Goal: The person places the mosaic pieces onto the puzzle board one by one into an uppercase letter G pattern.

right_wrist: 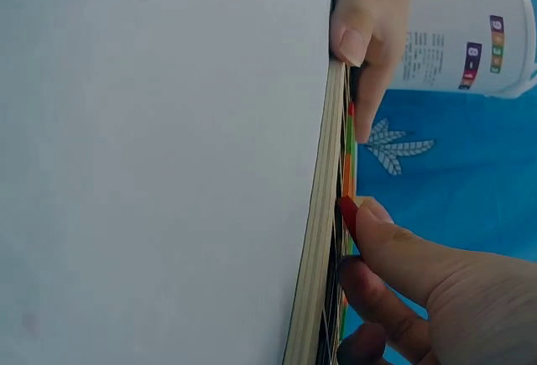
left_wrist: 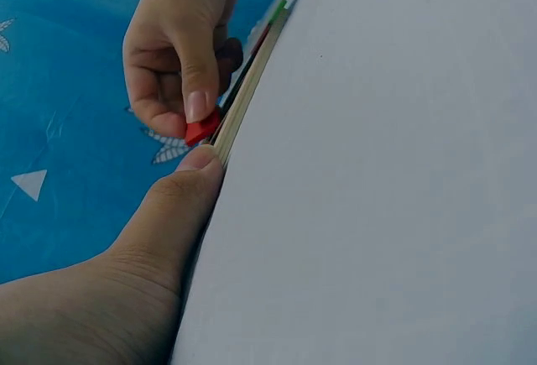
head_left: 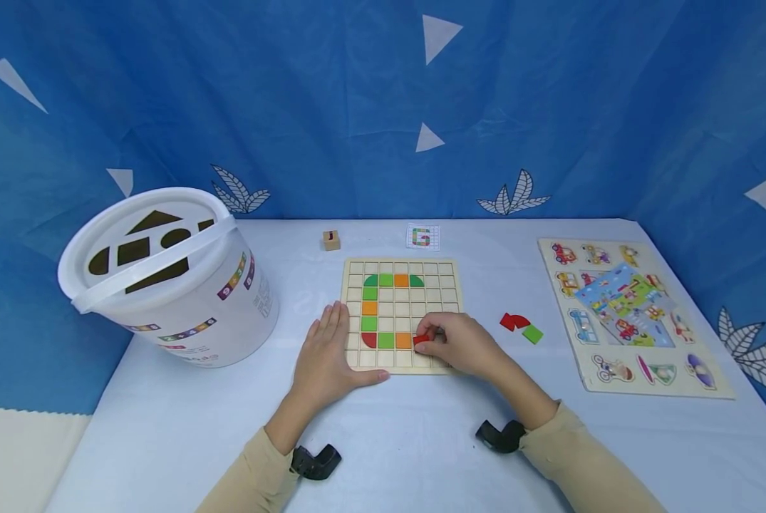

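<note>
A small red tile is pinched between the thumb and fingers of the right hand, tilted over the grid board just beside an orange tile; whether it touches its cell cannot be told. The board is pale wood, ruled into square cells, many bare. Left of the right hand, green, orange and red tiles fill cells in a C-shaped run, square along the sides and rounded at the corners. The left hand lies flat at the board's left edge, fingers straight and close together, its thumb spread along the near edge. Beyond that hand to the left stands a white plastic bucket, its lid cut with triangular, round and oblong holes; the contents cannot be made out. To the right hand's right, loose red tiles and a green square lie on the white worktop. Farther right, a wooden puzzle board holds shaped vehicle pieces, with a glossy picture sheet across it. Ahead of both hands are a wooden cube and a printed card.
</note>
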